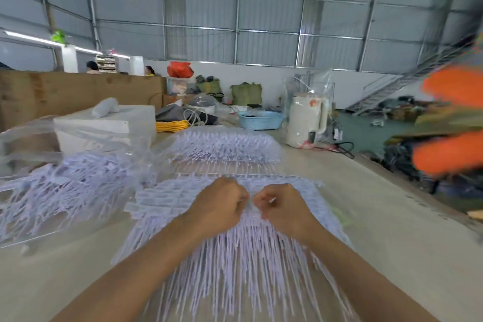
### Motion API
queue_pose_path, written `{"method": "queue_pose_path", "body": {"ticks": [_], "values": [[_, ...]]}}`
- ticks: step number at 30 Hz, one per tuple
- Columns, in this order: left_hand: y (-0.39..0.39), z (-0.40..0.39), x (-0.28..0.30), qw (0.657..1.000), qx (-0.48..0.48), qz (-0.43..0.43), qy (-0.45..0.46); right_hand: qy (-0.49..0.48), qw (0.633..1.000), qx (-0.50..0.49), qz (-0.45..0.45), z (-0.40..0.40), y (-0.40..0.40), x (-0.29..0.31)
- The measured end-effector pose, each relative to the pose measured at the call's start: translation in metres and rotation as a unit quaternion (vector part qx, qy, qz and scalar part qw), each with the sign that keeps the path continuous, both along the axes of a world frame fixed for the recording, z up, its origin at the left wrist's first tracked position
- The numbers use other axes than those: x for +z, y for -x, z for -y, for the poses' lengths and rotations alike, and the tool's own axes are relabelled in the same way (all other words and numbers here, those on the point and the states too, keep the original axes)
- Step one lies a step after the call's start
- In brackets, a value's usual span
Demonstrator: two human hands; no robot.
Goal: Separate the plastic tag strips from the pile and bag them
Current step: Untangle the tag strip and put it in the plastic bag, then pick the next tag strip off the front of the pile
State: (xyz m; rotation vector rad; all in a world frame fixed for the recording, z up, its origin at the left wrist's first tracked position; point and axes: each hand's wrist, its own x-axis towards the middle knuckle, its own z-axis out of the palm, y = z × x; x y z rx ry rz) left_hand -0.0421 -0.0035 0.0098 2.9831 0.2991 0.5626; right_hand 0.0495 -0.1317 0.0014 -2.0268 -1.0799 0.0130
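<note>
As the pale lilac plastic tag strips [235,256] fanned on the table before me look light, springy and tangle-prone, my left hand [219,204] and right hand [282,206] pinch their joined header.

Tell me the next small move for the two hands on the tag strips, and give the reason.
Probably draw the hands apart to peel one strip free. The left hand and right hand are both curled, knuckle to knuckle, pinching the tag strips at the middle of the near pile, with nothing separated yet.
</note>
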Motion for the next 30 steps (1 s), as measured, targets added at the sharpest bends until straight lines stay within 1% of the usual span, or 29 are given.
{"method": "queue_pose_path", "body": {"ticks": [2,4,7,8,11,14,16,19,22,25,28,30], "values": [[-0.021,0.006,-0.007,0.999,0.011,-0.029,-0.018,0.019,0.998,-0.06,0.031,0.023,-0.02,-0.005],[-0.037,0.005,-0.011,0.997,0.032,-0.07,-0.031,0.048,0.993,-0.102,0.033,0.041,-0.032,-0.01],[-0.049,0.0,-0.013,0.989,0.067,-0.127,-0.037,0.105,0.986,-0.109,0.073,0.055,-0.039,-0.016],[-0.05,-0.001,-0.014,0.989,0.076,-0.124,-0.037,0.122,0.983,-0.102,0.089,0.057,-0.04,-0.017],[-0.052,0.0,-0.013,0.991,0.104,-0.08,-0.035,0.159,0.976,-0.086,0.12,0.057,-0.041,-0.018],[-0.053,0.004,-0.009,0.98,0.159,-0.101,-0.067,0.141,0.979,-0.097,0.11,0.055,-0.044,-0.019],[-0.054,0.009,-0.008,0.974,0.178,-0.112,-0.087,0.115,0.983,-0.108,0.089,0.053,-0.046,-0.021],[-0.055,0.007,-0.006,0.977,0.184,-0.087,-0.064,0.083,0.987,-0.128,0.058,0.053,-0.049,-0.021],[-0.051,0.003,0.005,0.979,0.194,-0.049,-0.033,0.053,0.984,-0.163,0.053,0.054,-0.053,-0.016],[-0.043,0.005,0.009,0.98,0.18,-0.076,-0.03,0.023,0.974,-0.223,0.042,0.051,-0.071,-0.002],[-0.037,0.002,0.001,0.984,0.136,-0.112,-0.032,0.045,0.965,-0.256,0.041,0.036,-0.094,0.004],[-0.036,-0.008,-0.002,0.99,0.109,-0.085,0.0,0.094,0.958,-0.267,0.055,0.02,-0.109,0.0]]}}
